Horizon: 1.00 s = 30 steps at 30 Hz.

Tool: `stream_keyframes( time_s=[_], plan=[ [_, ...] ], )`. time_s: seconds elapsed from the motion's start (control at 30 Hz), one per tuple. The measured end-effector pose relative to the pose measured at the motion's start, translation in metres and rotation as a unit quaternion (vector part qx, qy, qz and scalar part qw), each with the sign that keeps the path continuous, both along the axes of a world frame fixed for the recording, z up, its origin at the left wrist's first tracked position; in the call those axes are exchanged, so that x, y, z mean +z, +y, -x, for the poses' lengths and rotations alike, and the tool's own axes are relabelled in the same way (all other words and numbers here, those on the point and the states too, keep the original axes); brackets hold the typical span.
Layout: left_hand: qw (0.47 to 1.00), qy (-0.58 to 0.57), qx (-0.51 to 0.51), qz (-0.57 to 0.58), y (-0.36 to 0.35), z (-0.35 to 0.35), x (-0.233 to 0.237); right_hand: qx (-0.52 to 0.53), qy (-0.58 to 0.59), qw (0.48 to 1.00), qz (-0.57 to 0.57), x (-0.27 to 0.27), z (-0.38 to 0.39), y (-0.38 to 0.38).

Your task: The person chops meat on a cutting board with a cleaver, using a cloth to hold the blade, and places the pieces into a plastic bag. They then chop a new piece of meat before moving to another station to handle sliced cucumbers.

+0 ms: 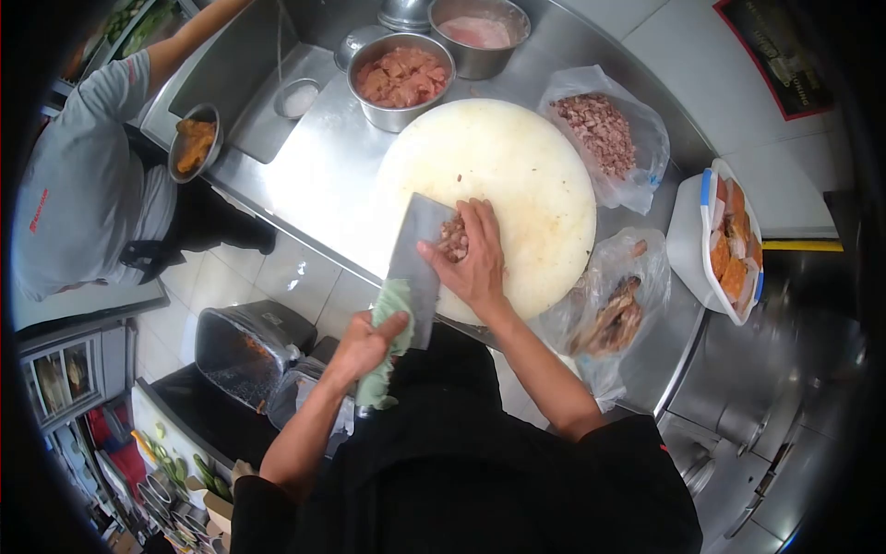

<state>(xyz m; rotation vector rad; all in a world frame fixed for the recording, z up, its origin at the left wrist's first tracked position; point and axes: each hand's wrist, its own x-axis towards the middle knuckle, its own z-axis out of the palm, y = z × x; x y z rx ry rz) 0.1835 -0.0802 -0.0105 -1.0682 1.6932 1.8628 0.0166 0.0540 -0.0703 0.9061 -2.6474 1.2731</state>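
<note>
A wide cleaver (417,249) lies flat at the left edge of the round white cutting board (531,185). My left hand (365,346) is wrapped round its handle end, with a green cloth (388,355) in the same grip. Small pieces of chopped meat (453,237) rest at the blade's right side. My right hand (472,258) cups over these pieces, its fingers bent around them and its thumb at the blade. On the board above lies one tiny scrap.
Behind the board stand metal bowls of sliced meat (401,78) and pale contents (475,33). To the right are bags of diced meat (595,136) and bony meat (614,319), and a white tub (690,240). A co-worker (88,180) stands left by the sink (242,88).
</note>
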Motion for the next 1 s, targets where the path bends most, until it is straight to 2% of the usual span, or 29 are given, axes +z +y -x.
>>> stream_keyframes(
  time_s=[0.07, 0.17, 0.23, 0.37, 0.4, 0.43, 0.5, 0.67, 0.73, 0.8, 0.93, 1.0],
  plan=[
    [0.999, 0.004, -0.034, -0.023, 0.012, 0.013, 0.005, -0.010, -0.025, 0.999, 0.025, -0.001, -0.002, -0.002],
    [0.996, 0.018, -0.047, -0.078, 0.023, 0.020, -0.014, -0.045, -0.047, 0.996, 0.064, -0.001, 0.000, -0.004],
    [0.995, 0.024, -0.048, -0.081, 0.024, 0.025, -0.010, -0.076, -0.093, 0.988, 0.102, -0.002, 0.003, -0.002],
    [0.993, 0.042, -0.017, -0.111, 0.032, 0.039, 0.008, -0.084, -0.079, 0.981, 0.155, 0.001, 0.017, 0.005],
    [0.991, 0.052, 0.010, -0.124, 0.035, 0.046, 0.011, -0.079, -0.038, 0.987, 0.136, 0.010, 0.024, 0.009],
    [0.991, 0.052, -0.004, -0.123, 0.039, 0.057, 0.013, -0.073, 0.003, 0.991, 0.115, 0.021, 0.031, 0.014],
    [0.983, 0.069, 0.017, -0.169, 0.048, 0.080, 0.016, -0.091, 0.024, 0.989, 0.112, 0.038, 0.059, 0.026],
    [0.986, 0.094, -0.064, -0.125, 0.085, 0.190, 0.043, -0.145, 0.026, 0.976, 0.160, 0.048, 0.164, 0.073],
    [0.985, 0.099, -0.090, -0.106, 0.102, 0.234, 0.044, -0.150, 0.066, 0.981, 0.105, 0.057, 0.214, 0.094],
    [0.988, 0.124, -0.048, -0.084, 0.119, 0.267, 0.045, -0.175, 0.081, 0.977, 0.090, 0.037, 0.270, 0.110],
    [0.990, 0.108, -0.079, -0.035, 0.122, 0.285, 0.053, -0.204, 0.049, 0.977, 0.032, 0.012, 0.338, 0.132],
    [0.989, 0.127, -0.080, -0.007, 0.114, 0.273, 0.058, -0.189, 0.159, 0.968, 0.034, 0.009, 0.350, 0.138]
  ],
)
